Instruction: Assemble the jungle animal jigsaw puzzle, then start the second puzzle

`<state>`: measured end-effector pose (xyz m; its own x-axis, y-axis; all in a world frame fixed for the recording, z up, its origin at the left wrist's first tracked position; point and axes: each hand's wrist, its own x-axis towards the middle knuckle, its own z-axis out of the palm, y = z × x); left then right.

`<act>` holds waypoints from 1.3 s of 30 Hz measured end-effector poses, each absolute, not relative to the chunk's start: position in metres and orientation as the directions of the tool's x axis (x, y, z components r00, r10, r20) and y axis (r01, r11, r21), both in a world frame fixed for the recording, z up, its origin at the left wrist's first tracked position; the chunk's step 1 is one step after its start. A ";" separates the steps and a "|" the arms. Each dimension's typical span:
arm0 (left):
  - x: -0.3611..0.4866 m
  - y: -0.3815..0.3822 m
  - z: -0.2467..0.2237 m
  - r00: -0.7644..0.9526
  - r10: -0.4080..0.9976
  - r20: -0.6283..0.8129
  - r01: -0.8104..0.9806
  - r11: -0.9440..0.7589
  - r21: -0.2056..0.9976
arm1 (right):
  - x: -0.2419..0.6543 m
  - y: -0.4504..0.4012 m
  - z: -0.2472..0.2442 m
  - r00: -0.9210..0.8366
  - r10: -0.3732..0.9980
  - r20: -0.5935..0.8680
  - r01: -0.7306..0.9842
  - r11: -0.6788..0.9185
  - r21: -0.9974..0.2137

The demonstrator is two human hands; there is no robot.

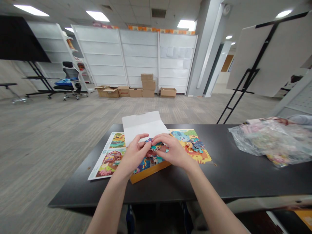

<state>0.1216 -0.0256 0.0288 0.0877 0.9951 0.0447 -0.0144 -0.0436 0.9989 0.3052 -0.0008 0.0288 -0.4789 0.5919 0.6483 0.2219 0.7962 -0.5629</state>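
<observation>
holding jigsaw pieces [154, 147] in narrowed fingertips of left hand [135, 153] and right hand [172, 150], about equally near to each; just above the open puzzle box [151, 171] on the bench [219, 182]; cannot tell the pieces' long axis, partly covered.

Both bare arms, the left arm [110, 199] and the right arm [210, 199], reach over the worktop's [234, 178] near edge and slant inward toward each other. The left hand [136, 152] and right hand [173, 150] meet beyond that edge, backs upward, fingers curled, the thumbs and forefingers of both drawn close together at the tips.
</observation>
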 end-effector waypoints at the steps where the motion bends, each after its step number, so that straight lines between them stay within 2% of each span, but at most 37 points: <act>1: 0.122 -0.025 0.028 0.083 0.995 0.062 -0.006 -0.061 0.998 | 0.308 -0.001 0.031 -0.490 0.599 0.633 0.226 0.789 -0.572; 3: 0.123 -0.023 0.027 0.054 0.993 0.101 0.008 -0.101 0.995 | 0.313 -0.002 0.034 -0.492 0.621 0.610 0.239 0.770 -0.591; 5: 0.123 -0.022 0.027 0.035 0.990 0.134 0.010 -0.134 0.991 | 0.318 -0.001 0.034 -0.421 0.669 0.613 0.254 0.736 -0.628; 7: 0.126 -0.022 0.029 0.043 0.987 0.152 -0.002 -0.152 0.988 | 0.321 0.000 0.031 -0.274 0.751 0.601 0.241 0.658 -0.713; 9: 0.131 -0.024 0.032 0.066 0.983 0.170 -0.014 -0.169 0.985 | 0.323 0.001 0.026 -0.192 0.841 0.506 0.146 0.534 -0.833; 12: 0.142 -0.028 0.038 0.106 0.974 0.203 -0.002 -0.204 0.979 | 0.326 0.000 0.023 -0.252 0.904 0.345 -0.032 0.349 -0.937; 14: 0.148 -0.030 0.040 0.135 0.967 0.216 0.016 -0.220 0.975 | 0.330 0.000 0.024 -0.276 0.907 0.318 -0.074 0.310 -0.948; 16: 0.151 -0.030 0.040 0.167 0.958 0.234 0.055 -0.246 0.968 | 0.338 0.002 0.027 -0.248 0.913 0.325 -0.043 0.325 -0.945; 18: 0.147 -0.029 0.037 0.181 0.946 0.269 0.166 -0.299 0.940 | 0.353 0.008 0.029 -0.149 0.928 0.341 0.042 0.351 -0.936; 20: 0.139 -0.027 0.032 0.168 0.938 0.304 0.360 -0.346 0.867 | 0.376 0.017 0.026 0.031 0.932 0.362 0.162 0.353 -0.921; 22: 0.128 -0.026 0.025 0.162 0.935 0.315 0.576 -0.348 0.739 | 0.401 0.025 0.020 0.197 0.908 0.371 0.320 0.298 -0.899; 24: 0.118 -0.025 0.018 0.204 0.935 0.291 0.720 -0.344 0.602 | 0.422 0.031 0.011 0.264 0.892 0.368 0.546 0.177 -0.819; 27: 0.110 -0.025 0.011 0.290 0.930 0.226 0.807 -0.364 0.466 | 0.435 0.034 0.000 0.236 0.901 0.363 0.761 0.061 -0.646; 30: 0.110 -0.025 0.009 0.308 0.936 0.169 0.846 -0.351 0.401 | 0.427 0.034 -0.008 0.137 0.940 0.311 0.782 0.090 -0.616; 34: 0.112 -0.024 0.008 0.303 0.947 0.110 0.874 -0.322 0.364 | 0.413 0.038 -0.014 0.051 0.975 0.218 0.800 0.091 -0.593; 39: 0.111 -0.023 0.004 0.293 0.951 0.098 0.877 -0.308 0.369 | 0.407 0.039 -0.016 0.045 0.984 0.173 0.884 0.041 -0.467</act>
<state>0.1113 -0.0227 0.0042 0.2933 0.9510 0.0977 0.8769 -0.3083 0.3687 0.4074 0.0390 -0.0165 0.0453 0.9839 0.1728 0.8835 0.0412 -0.4666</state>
